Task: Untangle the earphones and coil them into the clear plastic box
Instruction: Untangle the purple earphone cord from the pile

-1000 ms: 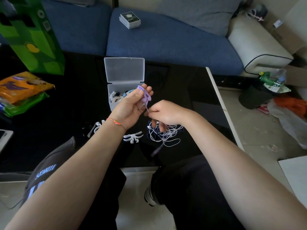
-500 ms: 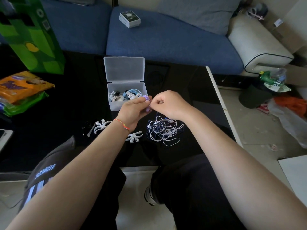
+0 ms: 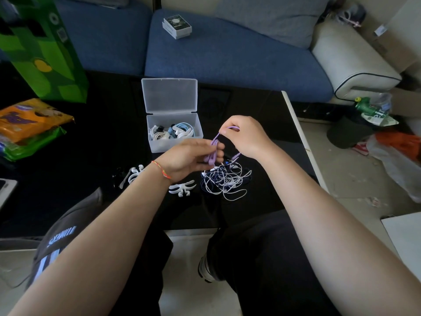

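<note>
Left hand (image 3: 190, 159) hiding the bundled part of the purple earphone wire (image 3: 215, 142), tangled pile (image 3: 225, 179) too knotted to count, green bag (image 3: 43, 49) at ten o'clock cut off, box (image 3: 174, 135) contents too small to tell

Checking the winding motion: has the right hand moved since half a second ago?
Yes. The right hand has swung right, away from the clear plastic box, drawing the purple earphone cable out from the left hand.

Head camera looks down, seemingly close, at table (image 3: 262, 115).
</note>
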{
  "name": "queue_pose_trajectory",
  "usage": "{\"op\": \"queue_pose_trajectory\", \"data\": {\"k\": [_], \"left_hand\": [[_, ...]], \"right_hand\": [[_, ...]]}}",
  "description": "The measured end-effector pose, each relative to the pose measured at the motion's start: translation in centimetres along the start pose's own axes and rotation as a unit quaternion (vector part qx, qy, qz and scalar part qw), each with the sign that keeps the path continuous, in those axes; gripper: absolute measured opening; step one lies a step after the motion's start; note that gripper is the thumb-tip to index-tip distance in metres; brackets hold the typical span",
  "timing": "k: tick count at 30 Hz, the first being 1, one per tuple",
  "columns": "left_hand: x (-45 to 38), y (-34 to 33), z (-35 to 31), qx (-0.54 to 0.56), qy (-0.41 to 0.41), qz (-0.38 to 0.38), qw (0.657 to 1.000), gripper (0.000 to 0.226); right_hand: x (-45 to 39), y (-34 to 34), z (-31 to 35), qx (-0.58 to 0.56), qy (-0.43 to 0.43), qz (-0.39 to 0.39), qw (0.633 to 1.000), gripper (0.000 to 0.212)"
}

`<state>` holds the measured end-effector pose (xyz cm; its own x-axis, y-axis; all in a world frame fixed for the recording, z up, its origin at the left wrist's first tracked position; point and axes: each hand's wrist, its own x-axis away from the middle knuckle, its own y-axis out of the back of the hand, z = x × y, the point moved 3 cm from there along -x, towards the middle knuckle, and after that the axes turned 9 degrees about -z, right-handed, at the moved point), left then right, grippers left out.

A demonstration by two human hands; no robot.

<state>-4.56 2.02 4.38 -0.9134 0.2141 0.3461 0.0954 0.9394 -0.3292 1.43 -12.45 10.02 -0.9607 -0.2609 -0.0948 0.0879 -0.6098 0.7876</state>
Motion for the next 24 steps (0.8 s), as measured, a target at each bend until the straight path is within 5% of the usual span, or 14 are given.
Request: {"op": "queue_pose_trajectory", "data": {"k": [7, 15, 24], "left_hand": [[0.3, 0.4, -1.3, 0.234, -0.021, 0.018, 0.972, 0.023], [-0.4, 1.4, -1.2, 0.243, -0.068, -0.111, 0.961, 0.021], [-1.2, 2.2, 0.1, 0.124, -0.053, -0.194, 0.972, 0.026]], "right_hand": [[1.2, -1.1, 0.6, -0.041, -0.070, 0.141, 0.987, 0.020], [2.3, -2.6, 1.8, 0.021, -0.042, 0.262, 0.964, 0.029], [1.9, -1.6, 2.4, 0.059, 0.005, 0.174, 0.983, 0.030]]}}
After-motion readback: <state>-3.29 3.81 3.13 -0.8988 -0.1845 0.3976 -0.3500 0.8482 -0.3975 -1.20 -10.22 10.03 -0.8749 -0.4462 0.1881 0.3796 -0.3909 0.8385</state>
